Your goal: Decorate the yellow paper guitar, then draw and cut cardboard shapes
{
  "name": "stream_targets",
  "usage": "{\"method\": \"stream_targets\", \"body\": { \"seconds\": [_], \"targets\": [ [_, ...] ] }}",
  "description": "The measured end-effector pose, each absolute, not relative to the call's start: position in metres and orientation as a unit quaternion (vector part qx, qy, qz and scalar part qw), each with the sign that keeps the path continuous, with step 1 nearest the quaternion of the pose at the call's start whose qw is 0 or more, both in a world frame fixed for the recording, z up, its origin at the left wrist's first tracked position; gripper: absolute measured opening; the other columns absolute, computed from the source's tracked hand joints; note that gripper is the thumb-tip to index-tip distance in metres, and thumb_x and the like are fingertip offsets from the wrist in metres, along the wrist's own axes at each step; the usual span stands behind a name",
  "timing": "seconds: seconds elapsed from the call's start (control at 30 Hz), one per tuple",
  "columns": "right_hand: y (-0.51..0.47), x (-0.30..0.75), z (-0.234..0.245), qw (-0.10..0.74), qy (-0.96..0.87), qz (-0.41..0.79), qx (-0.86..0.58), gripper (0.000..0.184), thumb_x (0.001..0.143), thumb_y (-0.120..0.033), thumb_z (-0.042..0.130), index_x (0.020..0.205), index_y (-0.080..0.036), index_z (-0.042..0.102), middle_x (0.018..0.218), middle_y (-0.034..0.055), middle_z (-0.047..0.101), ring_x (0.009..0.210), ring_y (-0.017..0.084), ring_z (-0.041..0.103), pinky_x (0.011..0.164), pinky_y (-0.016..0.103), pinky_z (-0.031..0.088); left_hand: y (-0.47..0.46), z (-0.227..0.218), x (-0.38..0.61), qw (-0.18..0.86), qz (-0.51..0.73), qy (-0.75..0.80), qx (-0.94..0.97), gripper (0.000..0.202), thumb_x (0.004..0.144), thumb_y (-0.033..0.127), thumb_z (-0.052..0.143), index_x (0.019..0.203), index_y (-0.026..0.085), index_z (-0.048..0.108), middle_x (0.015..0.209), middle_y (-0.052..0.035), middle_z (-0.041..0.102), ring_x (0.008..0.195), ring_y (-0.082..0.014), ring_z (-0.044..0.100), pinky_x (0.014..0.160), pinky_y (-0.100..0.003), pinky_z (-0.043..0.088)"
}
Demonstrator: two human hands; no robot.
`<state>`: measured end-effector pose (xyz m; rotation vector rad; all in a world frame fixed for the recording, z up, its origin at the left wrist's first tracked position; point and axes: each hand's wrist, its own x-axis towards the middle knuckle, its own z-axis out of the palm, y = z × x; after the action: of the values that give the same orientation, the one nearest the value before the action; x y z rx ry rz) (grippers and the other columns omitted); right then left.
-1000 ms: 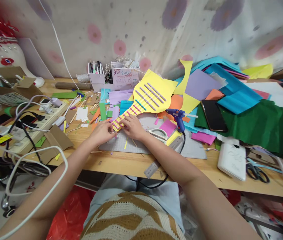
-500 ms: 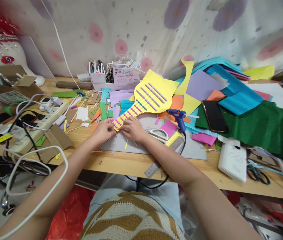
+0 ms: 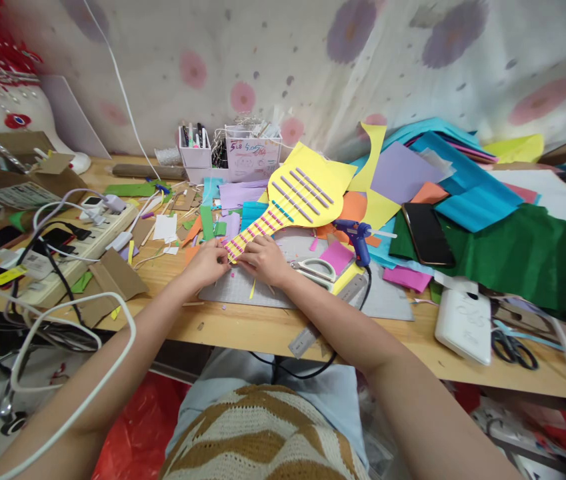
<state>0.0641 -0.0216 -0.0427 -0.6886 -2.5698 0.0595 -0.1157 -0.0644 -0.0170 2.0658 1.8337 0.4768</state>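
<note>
A yellow paper lute-shaped craft (image 3: 299, 185) lies slantwise on the grey cutting mat (image 3: 387, 303), its wide body away from me. Grey strips cross the body, a teal one sits lower, and pink strips run across the narrow neck with thin strings along it. At the neck's near end, my left hand (image 3: 207, 263) is closed in a pinch on the left edge. My right hand (image 3: 264, 259) lies against the right side of the same end, fingers bent together on it. Whatever small piece may be between the fingertips is hidden.
Right of the craft lie a blue glue gun (image 3: 357, 237), white-handled scissors (image 3: 315, 270), a metal ruler (image 3: 307, 340) and a phone (image 3: 429, 233). Coloured paper (image 3: 517, 257) piles up farther right. A power strip (image 3: 77, 250) with tangled cables stands left, beside paper scraps (image 3: 165, 227).
Almost nothing differs. Both hands stay at the neck's end, and the view has shifted very slightly.
</note>
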Motion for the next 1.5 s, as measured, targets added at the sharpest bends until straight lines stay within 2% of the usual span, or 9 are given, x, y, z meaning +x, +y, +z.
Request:
{"method": "stream_targets", "body": {
  "seconds": [0.2, 0.53, 0.83, 1.03, 1.1, 1.17, 1.27, 1.37, 1.5],
  "targets": [
    [-0.026, 0.056, -0.043, 0.264, -0.918, 0.001, -0.297, 0.032, 0.091, -0.032, 0.043, 0.08, -0.018, 0.069, 0.081, 0.0083, 0.06, 0.081, 0.019, 0.042, 0.073, 0.035, 0.025, -0.064, -0.014, -0.116, 0.166, 0.15, 0.645, 0.73, 0.014, 0.065, 0.024, 0.058, 0.053, 0.019, 0.052, 0.086, -0.0036, 0.05, 0.095, -0.0204, 0.051, 0.086, -0.032, 0.043],
    [-0.025, 0.052, -0.048, 0.249, -0.929, -0.018, -0.273, 0.027, 0.09, -0.03, 0.047, 0.076, -0.018, 0.067, 0.08, 0.0058, 0.061, 0.079, 0.017, 0.043, 0.07, 0.033, 0.023, -0.057, -0.015, -0.121, 0.188, 0.137, 0.633, 0.738, 0.014, 0.061, 0.019, 0.056, 0.051, 0.018, 0.046, 0.08, -0.0022, 0.047, 0.084, -0.018, 0.052, 0.078, -0.03, 0.045],
    [-0.027, 0.052, -0.045, 0.25, -0.927, -0.017, -0.277, 0.028, 0.089, -0.029, 0.048, 0.073, -0.017, 0.067, 0.076, 0.0059, 0.061, 0.076, 0.017, 0.042, 0.069, 0.033, 0.023, -0.065, -0.005, -0.12, 0.193, 0.125, 0.623, 0.748, 0.016, 0.063, 0.03, 0.061, 0.056, 0.018, 0.052, 0.087, -0.004, 0.052, 0.09, -0.0207, 0.055, 0.083, -0.033, 0.045],
    [-0.027, 0.053, -0.047, 0.272, -0.922, -0.011, -0.276, 0.029, 0.089, -0.03, 0.045, 0.077, -0.018, 0.069, 0.076, 0.0066, 0.061, 0.077, 0.017, 0.044, 0.069, 0.033, 0.025, -0.048, 0.005, -0.125, 0.114, 0.234, 0.656, 0.709, 0.023, 0.077, 0.036, 0.05, 0.086, 0.018, 0.061, 0.091, -0.0061, 0.059, 0.091, -0.0202, 0.056, 0.085, -0.035, 0.046],
    [-0.029, 0.054, -0.046, 0.279, -0.92, -0.008, -0.275, 0.027, 0.088, -0.029, 0.046, 0.079, -0.018, 0.069, 0.076, 0.0065, 0.061, 0.076, 0.017, 0.045, 0.07, 0.033, 0.027, -0.043, -0.001, -0.12, 0.115, 0.25, 0.643, 0.714, 0.028, 0.079, 0.035, 0.05, 0.097, 0.017, 0.061, 0.098, -0.0077, 0.06, 0.094, -0.0196, 0.057, 0.086, -0.034, 0.047],
    [-0.029, 0.058, -0.044, 0.29, -0.917, 0.004, -0.275, 0.023, 0.086, -0.028, 0.048, 0.083, -0.019, 0.069, 0.078, 0.0066, 0.062, 0.077, 0.017, 0.048, 0.071, 0.033, 0.031, -0.041, -0.009, -0.113, 0.106, 0.247, 0.614, 0.742, 0.034, 0.081, 0.033, 0.048, 0.109, 0.017, 0.058, 0.112, -0.009, 0.058, 0.106, -0.0206, 0.054, 0.094, -0.036, 0.044],
    [-0.016, 0.071, -0.037, 0.337, -0.884, 0.041, -0.322, 0.024, 0.083, -0.025, 0.047, 0.096, -0.018, 0.066, 0.089, 0.0086, 0.065, 0.085, 0.019, 0.053, 0.077, 0.033, 0.038, -0.039, -0.02, -0.105, 0.072, 0.237, 0.572, 0.782, 0.041, 0.086, 0.03, 0.04, 0.123, 0.016, 0.051, 0.133, -0.0107, 0.049, 0.125, -0.0221, 0.042, 0.106, -0.039, 0.034],
    [0.019, 0.096, -0.028, 0.4, -0.786, 0.054, -0.468, 0.038, 0.084, -0.023, 0.041, 0.117, -0.014, 0.055, 0.114, 0.0128, 0.061, 0.107, 0.023, 0.052, 0.094, 0.037, 0.038, -0.033, -0.019, -0.101, 0.06, 0.227, 0.562, 0.793, 0.046, 0.09, 0.031, 0.031, 0.129, 0.014, 0.046, 0.14, -0.0118, 0.043, 0.133, -0.0215, 0.034, 0.111, -0.04, 0.027],
    [0.074, 0.128, -0.021, 0.332, -0.716, 0.046, -0.612, 0.059, 0.086, -0.032, 0.037, 0.136, -0.002, 0.034, 0.14, 0.0203, 0.039, 0.132, 0.028, 0.032, 0.108, 0.044, 0.027, -0.021, -0.013, -0.098, 0.077, 0.175, 0.554, 0.811, 0.05, 0.092, 0.032, 0.025, 0.136, 0.012, 0.039, 0.146, -0.0106, 0.035, 0.138, -0.0205, 0.024, 0.114, -0.04, 0.02]
  ]
}}
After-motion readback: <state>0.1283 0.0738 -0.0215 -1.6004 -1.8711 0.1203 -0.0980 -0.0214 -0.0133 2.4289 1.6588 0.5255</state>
